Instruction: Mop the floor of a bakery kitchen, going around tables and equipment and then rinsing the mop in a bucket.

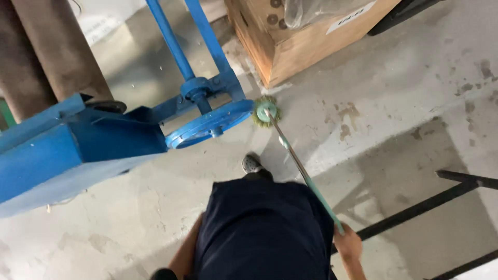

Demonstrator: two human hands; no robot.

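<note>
My right hand grips the green end of a long mop handle at the lower right. The handle slants up and left to a round green mop head that rests on the concrete floor, touching the edge of a blue round machine foot. My left hand is hidden; only a bit of that forearm shows beside my dark shirt. My shoe stands just below the mop head.
A blue metal machine fills the left, with blue bars rising from its foot. A wooden crate stands at the top. Black metal bars cross the floor at the lower right. Brown rolls lean at the top left.
</note>
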